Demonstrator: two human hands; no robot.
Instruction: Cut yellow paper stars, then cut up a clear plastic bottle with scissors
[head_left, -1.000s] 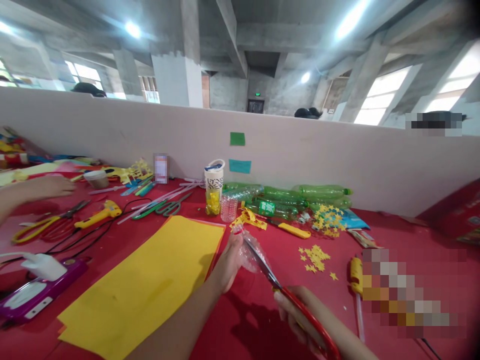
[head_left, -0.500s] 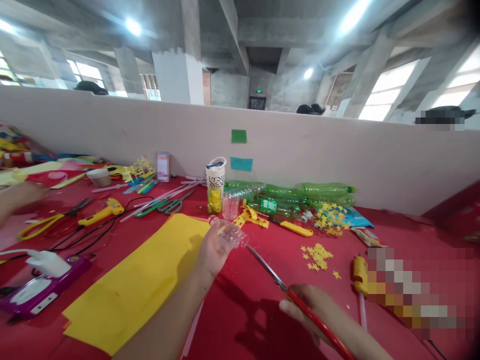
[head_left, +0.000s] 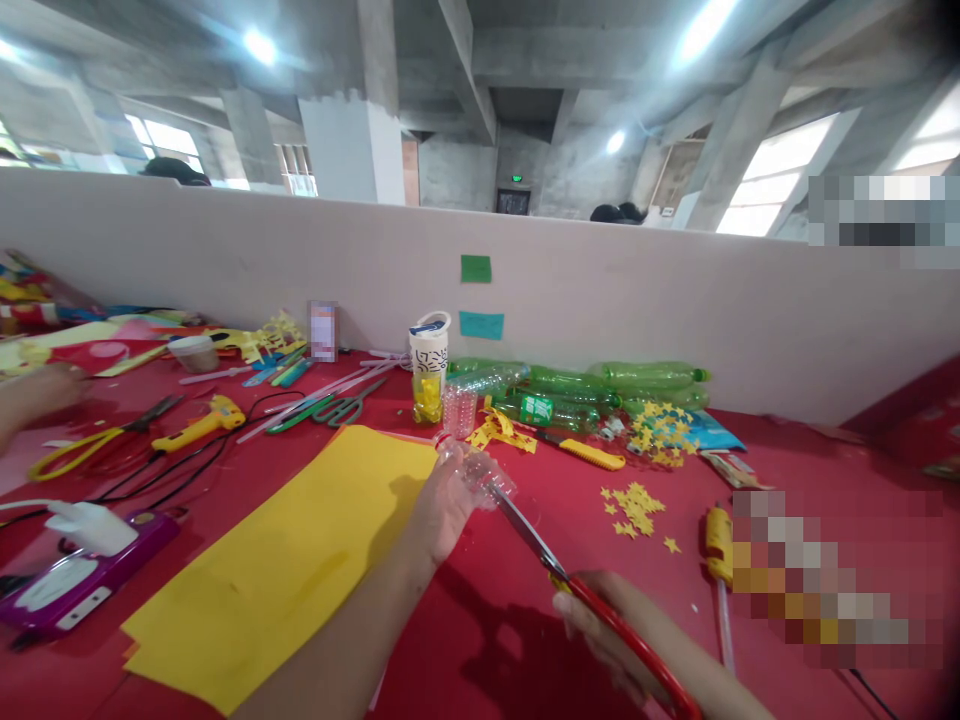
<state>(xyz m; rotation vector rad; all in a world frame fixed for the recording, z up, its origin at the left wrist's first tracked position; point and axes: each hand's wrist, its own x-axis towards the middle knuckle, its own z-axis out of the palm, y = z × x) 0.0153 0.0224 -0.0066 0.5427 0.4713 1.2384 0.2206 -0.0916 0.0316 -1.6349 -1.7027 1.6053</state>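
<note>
**Clear bottle piece at the scissor tips; trimming step judged in hand.**

Left fingers: closed around the clear bottle piece point(head_left: 487, 476), gripped by the left hand point(head_left: 446, 508) near its red neck end point(head_left: 442, 440). Right fingers: wrapped on the handles of the red-handled scissors point(head_left: 626, 640), gripped by the right hand point(head_left: 600, 605). Blades angled up-left, tips at the piece's far side; whether plastic is between them can't be told. Piece is held above the red tabletop point(head_left: 555, 480), just beside the yellow paper point(head_left: 292, 560).

Next cut, as judged: rim to be kept taut and turned by the left, blades to be lined up on the edge, left fingertips to be kept out of the blade line. Thin plastic may be flexed or split.

Further out: yellow stars point(head_left: 636, 508), yellow cutter point(head_left: 592, 455), green bottles point(head_left: 652, 377) by the partition point(head_left: 600, 295).
</note>
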